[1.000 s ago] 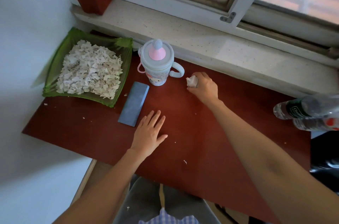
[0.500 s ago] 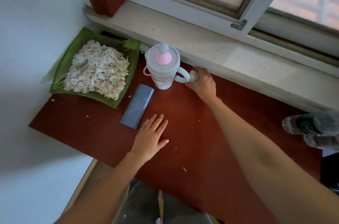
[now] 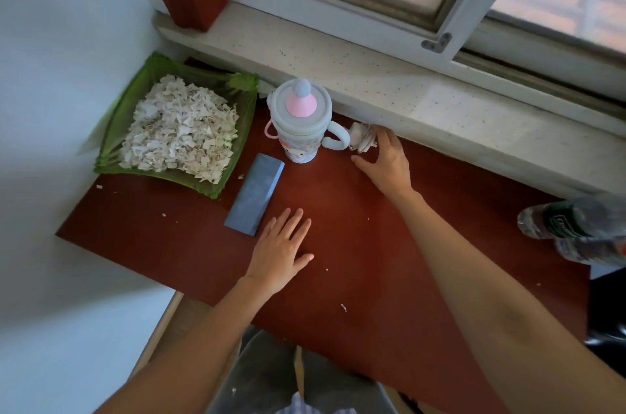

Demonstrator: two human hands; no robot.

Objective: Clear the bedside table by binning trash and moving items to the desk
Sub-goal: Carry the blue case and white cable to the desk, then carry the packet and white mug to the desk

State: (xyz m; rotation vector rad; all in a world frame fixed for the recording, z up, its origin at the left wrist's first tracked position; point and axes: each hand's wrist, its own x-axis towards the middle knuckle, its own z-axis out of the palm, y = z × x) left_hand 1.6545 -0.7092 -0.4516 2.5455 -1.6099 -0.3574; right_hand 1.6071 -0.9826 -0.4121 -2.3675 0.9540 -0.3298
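Note:
A crumpled white paper wad lies on the red table, against the handle of a pale sippy cup with a pink spout. My right hand hovers just right of the wad with fingers spread; the fingertips are at the wad without closing on it. Flat on the table, palm down, rests my left hand, holding nothing. A blue flat box lies just left of that hand. At the back left, a green tray holds a heap of shredded paper.
Two plastic bottles lie at the table's right edge. A stone window sill runs along the back. A white wall borders the left side. Small paper scraps dot the tabletop.
My right hand carried the paper wad left and back to the cup's handle, then opened and left it on the table. My left hand stayed flat in place.

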